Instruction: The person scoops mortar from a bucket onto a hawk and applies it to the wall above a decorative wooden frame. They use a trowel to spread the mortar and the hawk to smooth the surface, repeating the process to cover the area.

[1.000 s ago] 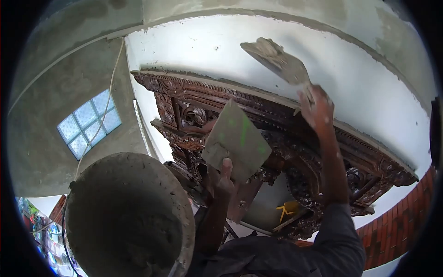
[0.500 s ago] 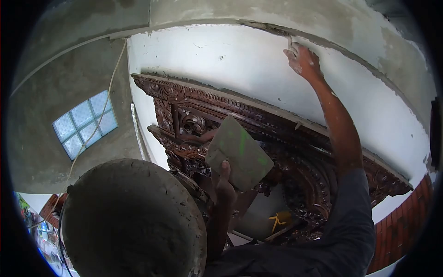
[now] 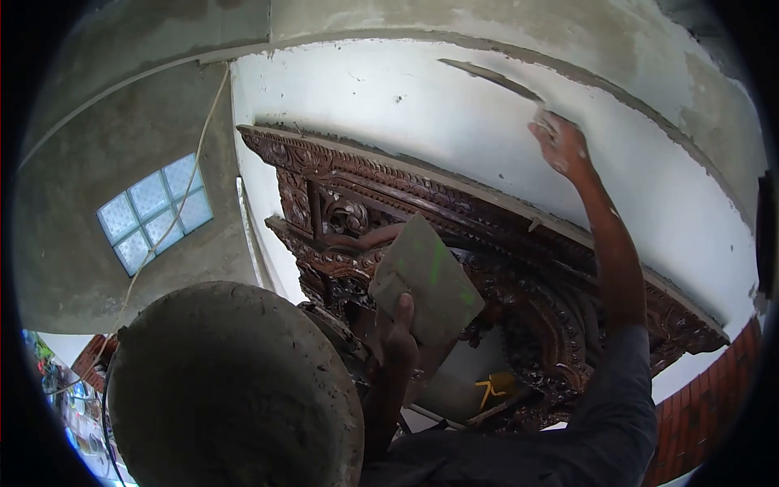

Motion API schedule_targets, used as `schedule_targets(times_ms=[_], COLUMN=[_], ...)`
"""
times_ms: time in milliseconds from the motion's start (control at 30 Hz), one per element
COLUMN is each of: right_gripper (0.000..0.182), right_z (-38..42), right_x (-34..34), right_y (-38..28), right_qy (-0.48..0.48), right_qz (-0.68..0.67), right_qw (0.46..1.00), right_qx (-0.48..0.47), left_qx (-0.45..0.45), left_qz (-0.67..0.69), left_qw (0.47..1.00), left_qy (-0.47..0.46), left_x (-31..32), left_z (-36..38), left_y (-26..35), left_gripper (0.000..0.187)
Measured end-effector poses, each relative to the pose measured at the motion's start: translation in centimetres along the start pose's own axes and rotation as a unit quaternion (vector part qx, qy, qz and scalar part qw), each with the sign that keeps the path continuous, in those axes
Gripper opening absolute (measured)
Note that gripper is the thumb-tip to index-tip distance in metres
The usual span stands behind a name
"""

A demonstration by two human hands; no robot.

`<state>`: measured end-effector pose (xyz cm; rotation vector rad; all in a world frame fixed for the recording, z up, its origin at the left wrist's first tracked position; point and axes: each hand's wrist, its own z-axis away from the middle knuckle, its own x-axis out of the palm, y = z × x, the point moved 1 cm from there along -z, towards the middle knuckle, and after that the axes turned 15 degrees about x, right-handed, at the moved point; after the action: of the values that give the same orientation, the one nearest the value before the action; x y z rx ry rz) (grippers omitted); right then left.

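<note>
My right hand is closed around the handle of a trowel, whose thin blade shows nearly edge-on and points to the upper left. The trowel is in front of the white wall, below the grey cement strip along the wall's top. Lower down, my left hand grips a flat, square grey board with green marks, its thumb lying on the face. The fingers behind the board are hidden. A round tub, coated in grey mortar, fills the lower left near my left arm.
Dark carved woodwork with a projecting top ledge runs across the wall behind the board. A cable hangs past the glass-block window at left. Red brickwork stands at lower right.
My right hand has moved down and to the right, bringing the trowel away from the joint at the wall's top. My left hand and the board have hardly shifted.
</note>
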<state>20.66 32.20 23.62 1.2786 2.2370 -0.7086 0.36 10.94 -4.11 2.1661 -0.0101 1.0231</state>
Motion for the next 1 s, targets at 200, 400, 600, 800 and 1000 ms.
schedule_targets(times_ms=[200,400,600,800,1000], right_gripper=[0.043,0.043,0.042,0.051,0.044], right_z=[-5.2,-3.7,2.0,-3.2,-7.7], right_x=[-1.5,-2.9,-2.8,6.2,6.7], right_y=[-7.6,3.1,4.7,-4.7,-6.4], right_qy=[-0.017,0.041,0.059,0.032,0.102], right_qz=[0.035,-0.063,0.025,0.048,-0.004], right_qw=[0.999,0.997,0.996,0.997,0.994], right_qx=[0.033,-0.001,0.054,0.047,0.037], left_qx=[-0.002,-0.029,-0.033,-0.059,-0.02], left_qz=[0.003,-0.04,0.016,0.055,-0.001], left_qw=[1.0,0.998,0.999,0.997,0.999], left_qy=[0.024,0.027,0.014,0.018,0.025], left_x=[0.3,-0.9,1.1,-0.3,-1.3], left_z=[-0.3,0.0,-0.3,-0.5,-0.4], left_y=[0.5,-0.6,0.5,-1.1,-2.5], left_gripper=[0.051,0.05,0.05,0.051,0.052])
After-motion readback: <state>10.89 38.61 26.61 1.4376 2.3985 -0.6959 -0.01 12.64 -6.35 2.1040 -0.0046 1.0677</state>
